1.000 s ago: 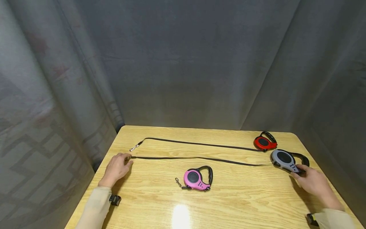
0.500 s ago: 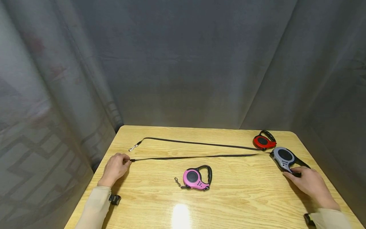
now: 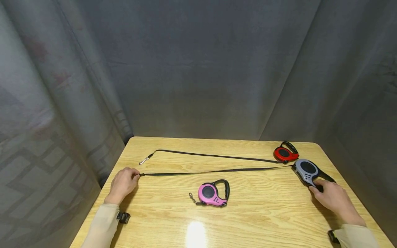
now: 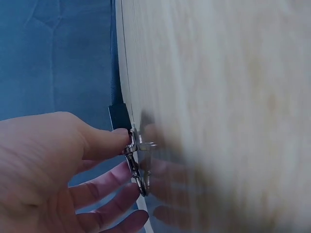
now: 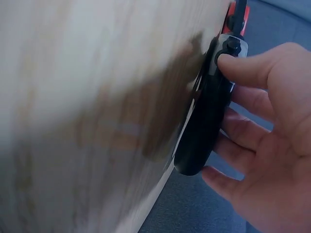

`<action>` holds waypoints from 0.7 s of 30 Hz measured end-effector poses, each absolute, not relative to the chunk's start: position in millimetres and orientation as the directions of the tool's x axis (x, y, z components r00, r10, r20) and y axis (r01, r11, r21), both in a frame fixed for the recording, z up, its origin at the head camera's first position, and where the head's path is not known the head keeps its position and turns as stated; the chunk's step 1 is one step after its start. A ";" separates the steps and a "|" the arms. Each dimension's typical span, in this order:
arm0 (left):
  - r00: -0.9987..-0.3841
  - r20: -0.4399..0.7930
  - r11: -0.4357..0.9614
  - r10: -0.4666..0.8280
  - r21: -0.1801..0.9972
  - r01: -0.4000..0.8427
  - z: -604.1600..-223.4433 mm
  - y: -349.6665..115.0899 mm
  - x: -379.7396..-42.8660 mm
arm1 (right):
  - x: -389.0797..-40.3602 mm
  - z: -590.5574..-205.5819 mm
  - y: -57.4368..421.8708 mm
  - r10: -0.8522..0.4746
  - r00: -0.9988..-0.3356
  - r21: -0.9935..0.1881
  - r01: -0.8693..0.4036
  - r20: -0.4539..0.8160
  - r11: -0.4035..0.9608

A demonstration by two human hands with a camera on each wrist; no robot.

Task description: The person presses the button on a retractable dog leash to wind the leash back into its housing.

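A grey retractable dog leash [image 3: 307, 168] lies at the right of the table, and my right hand [image 3: 333, 199] holds it by its black handle [image 5: 204, 121]. In the right wrist view the thumb rests near the button, with fingers around the handle's far side. From its casing a black strap [image 3: 217, 171] stretches nearly straight across to the left. My left hand [image 3: 123, 182] pinches the metal clip [image 4: 133, 160] at the strap's end, close to the tabletop.
Behind lies a red retractable leash [image 3: 283, 154], its strap [image 3: 201, 154] drawn out leftward to a metal clip [image 3: 145, 160]. Nearer the front is a pink retractable leash [image 3: 207, 193] with its clip [image 3: 191, 197] beside it. Grey curtains [image 3: 192, 86] surround the wooden table [image 3: 257, 224].
The grey leash's casing has turned and shifted slightly left with my right hand. Its strap has straightened, and my left hand has drawn the clip slightly left and toward me.
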State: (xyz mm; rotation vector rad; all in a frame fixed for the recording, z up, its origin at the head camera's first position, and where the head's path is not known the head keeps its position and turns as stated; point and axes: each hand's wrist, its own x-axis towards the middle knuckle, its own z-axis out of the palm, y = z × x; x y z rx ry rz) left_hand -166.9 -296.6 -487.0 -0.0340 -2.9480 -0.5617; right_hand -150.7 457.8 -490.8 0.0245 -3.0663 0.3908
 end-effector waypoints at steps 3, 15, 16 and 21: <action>-0.991 0.136 0.930 -0.008 0.365 0.042 -486.0 -296.4 -165.6 | -150.8 -491.5 455.0 -0.001 -0.999 -0.264 -0.012 0.043 0.965; -0.992 0.120 0.914 -0.048 0.407 0.005 -479.3 -296.4 -160.8 | -149.4 -493.6 454.9 0.021 -1.000 -0.284 0.015 0.019 0.959; -0.991 0.124 0.913 -0.050 0.407 0.005 -478.5 -296.4 -160.0 | -149.7 -494.0 455.7 0.021 -1.000 -0.286 0.015 0.016 0.958; -0.988 0.146 0.913 -0.050 0.407 0.014 -474.7 -296.7 -156.2 | -150.3 -494.8 456.9 0.025 -1.000 -0.277 0.020 0.013 0.961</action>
